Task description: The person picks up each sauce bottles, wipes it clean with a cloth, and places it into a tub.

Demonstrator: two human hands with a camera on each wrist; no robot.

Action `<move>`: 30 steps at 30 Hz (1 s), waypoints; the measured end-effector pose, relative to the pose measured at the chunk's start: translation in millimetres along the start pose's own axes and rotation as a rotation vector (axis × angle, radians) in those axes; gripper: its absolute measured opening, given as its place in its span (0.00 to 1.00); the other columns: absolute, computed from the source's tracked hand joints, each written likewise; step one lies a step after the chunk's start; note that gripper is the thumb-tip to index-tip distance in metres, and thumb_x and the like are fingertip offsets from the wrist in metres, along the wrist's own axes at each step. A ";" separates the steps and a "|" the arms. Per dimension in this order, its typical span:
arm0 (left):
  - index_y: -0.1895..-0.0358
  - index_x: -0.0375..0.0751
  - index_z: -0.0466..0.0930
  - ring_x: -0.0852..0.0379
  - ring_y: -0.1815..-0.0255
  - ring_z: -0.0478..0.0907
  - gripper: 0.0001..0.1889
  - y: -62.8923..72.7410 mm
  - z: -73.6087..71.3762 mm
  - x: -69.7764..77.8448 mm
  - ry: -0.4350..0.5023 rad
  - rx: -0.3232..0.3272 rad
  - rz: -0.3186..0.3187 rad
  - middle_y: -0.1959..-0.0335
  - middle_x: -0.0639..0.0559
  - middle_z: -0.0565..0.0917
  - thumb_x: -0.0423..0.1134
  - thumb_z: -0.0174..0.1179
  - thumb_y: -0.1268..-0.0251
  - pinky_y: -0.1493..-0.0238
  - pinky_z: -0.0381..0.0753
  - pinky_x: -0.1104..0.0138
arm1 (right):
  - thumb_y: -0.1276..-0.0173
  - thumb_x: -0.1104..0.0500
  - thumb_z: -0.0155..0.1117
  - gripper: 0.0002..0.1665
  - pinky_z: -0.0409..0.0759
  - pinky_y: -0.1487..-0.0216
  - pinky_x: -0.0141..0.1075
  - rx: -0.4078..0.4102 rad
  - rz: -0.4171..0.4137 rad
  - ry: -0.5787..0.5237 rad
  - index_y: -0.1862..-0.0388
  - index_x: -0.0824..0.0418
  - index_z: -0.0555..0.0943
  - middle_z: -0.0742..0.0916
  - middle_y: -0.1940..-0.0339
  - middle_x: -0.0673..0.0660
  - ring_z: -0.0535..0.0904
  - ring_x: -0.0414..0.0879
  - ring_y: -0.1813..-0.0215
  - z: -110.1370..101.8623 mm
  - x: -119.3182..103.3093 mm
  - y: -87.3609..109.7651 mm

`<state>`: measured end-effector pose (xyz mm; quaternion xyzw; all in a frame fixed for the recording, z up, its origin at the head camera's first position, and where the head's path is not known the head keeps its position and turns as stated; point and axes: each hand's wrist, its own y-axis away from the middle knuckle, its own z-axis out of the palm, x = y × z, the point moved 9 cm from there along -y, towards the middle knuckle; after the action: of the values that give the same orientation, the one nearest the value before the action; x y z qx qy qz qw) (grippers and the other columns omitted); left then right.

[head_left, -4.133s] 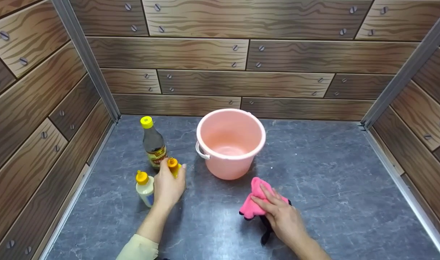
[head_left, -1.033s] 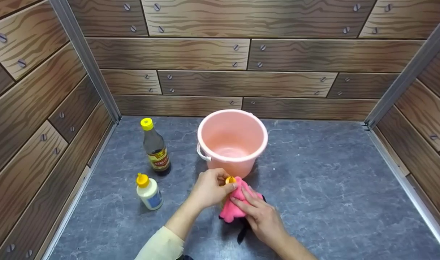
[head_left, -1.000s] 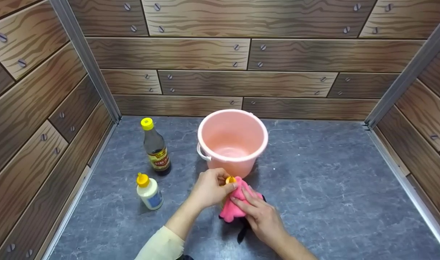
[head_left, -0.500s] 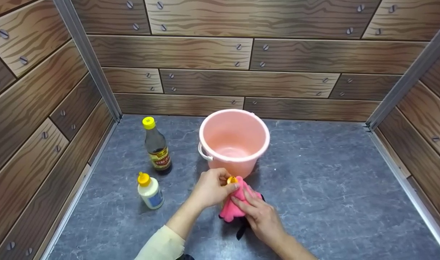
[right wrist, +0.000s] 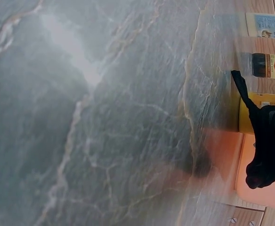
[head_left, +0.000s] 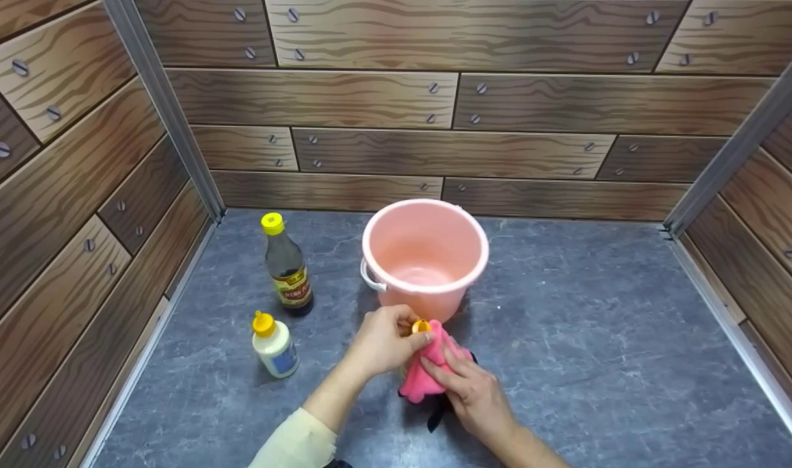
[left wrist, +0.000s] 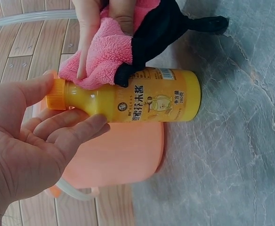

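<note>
A yellow honey mustard bottle (left wrist: 151, 101) stands upright in front of the pink bucket (head_left: 428, 309). My left hand (head_left: 380, 341) pinches it by its orange cap (left wrist: 56, 94), thumb on one side and fingers on the other. My right hand (head_left: 471, 393) holds a pink terry cloth (head_left: 425, 374) with black backing against the bottle's shoulder and side. In the right wrist view the cloth's black part (right wrist: 267, 141) and its strap stick out beside the bottle. The cloth and hands cover most of the bottle in the head view.
A dark sauce bottle (head_left: 289, 273) with a yellow cap stands at the left. Nearer stands a white glue-like bottle (head_left: 277, 351) with an orange nozzle cap. Wood-patterned walls (head_left: 370, 153) enclose the grey marbled surface (head_left: 597, 338). The bucket's white handle (head_left: 372, 276) hangs on its left.
Since the oldest frame, my left hand has brought the mustard bottle right, from beside the dark bottle to before the bucket. My right hand and cloth have shifted left against it. Lately almost nothing moves.
</note>
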<state>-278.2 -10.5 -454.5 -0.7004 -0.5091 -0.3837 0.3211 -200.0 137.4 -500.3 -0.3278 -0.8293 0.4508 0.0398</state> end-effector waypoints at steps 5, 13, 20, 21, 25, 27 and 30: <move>0.63 0.43 0.87 0.64 0.66 0.86 0.07 -0.4 0.0 -0.3 -0.004 0.004 0.002 0.68 0.55 0.90 0.40 0.76 0.34 0.65 0.85 0.67 | 0.47 0.69 0.79 0.35 0.77 0.32 0.44 0.006 -0.009 -0.005 0.39 0.48 0.90 0.82 0.30 0.63 0.84 0.62 0.36 0.4 0.5 1.2; 0.62 0.43 0.87 0.62 0.64 0.87 0.07 0.3 0.2 -0.2 0.005 -0.002 0.003 0.66 0.53 0.91 0.39 0.76 0.34 0.63 0.87 0.66 | 0.41 0.65 0.73 0.29 0.78 0.33 0.47 -0.010 -0.002 -0.002 0.40 0.49 0.90 0.82 0.30 0.64 0.83 0.62 0.36 2.0 0.7 2.2; 0.62 0.43 0.87 0.61 0.63 0.87 0.07 0.6 0.2 -0.3 0.007 -0.006 -0.006 0.66 0.53 0.91 0.40 0.76 0.34 0.63 0.87 0.65 | 0.35 0.60 0.67 0.23 0.79 0.35 0.50 -0.017 0.002 0.010 0.41 0.48 0.91 0.82 0.30 0.64 0.83 0.61 0.34 3.1 2.0 4.4; 0.62 0.43 0.87 0.62 0.64 0.87 0.07 0.7 0.3 -0.5 0.008 -0.007 -0.008 0.66 0.53 0.91 0.40 0.76 0.34 0.63 0.87 0.65 | 0.35 0.60 0.67 0.23 0.79 0.35 0.50 -0.014 -0.003 0.012 0.41 0.48 0.91 0.82 0.31 0.64 0.83 0.61 0.35 2.9 1.9 4.7; 0.63 0.43 0.87 0.63 0.65 0.86 0.07 0.3 0.4 -1.5 0.007 -0.005 -0.010 0.67 0.54 0.91 0.40 0.76 0.34 0.64 0.86 0.65 | 0.36 0.60 0.68 0.24 0.80 0.35 0.49 0.004 -0.027 0.029 0.41 0.49 0.91 0.84 0.32 0.62 0.84 0.62 0.36 2.9 1.1 6.1; 0.63 0.43 0.87 0.63 0.65 0.86 0.07 0.0 0.4 -1.9 0.007 -0.003 -0.008 0.68 0.54 0.91 0.40 0.76 0.34 0.64 0.86 0.65 | 0.36 0.59 0.68 0.24 0.80 0.36 0.48 0.004 -0.026 0.032 0.41 0.49 0.91 0.83 0.32 0.62 0.84 0.62 0.37 3.4 1.8 7.2; 0.63 0.43 0.87 0.63 0.65 0.87 0.07 -0.4 0.5 -2.4 0.010 -0.002 -0.006 0.67 0.54 0.91 0.40 0.76 0.34 0.64 0.86 0.66 | 0.36 0.59 0.67 0.24 0.80 0.36 0.48 0.000 -0.025 0.038 0.41 0.49 0.91 0.83 0.32 0.61 0.84 0.61 0.36 4.0 2.1 8.4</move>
<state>-278.9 -11.0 -456.8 -0.6972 -0.5093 -0.3887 0.3218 -198.8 138.8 -509.7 -0.3260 -0.8325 0.4438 0.0608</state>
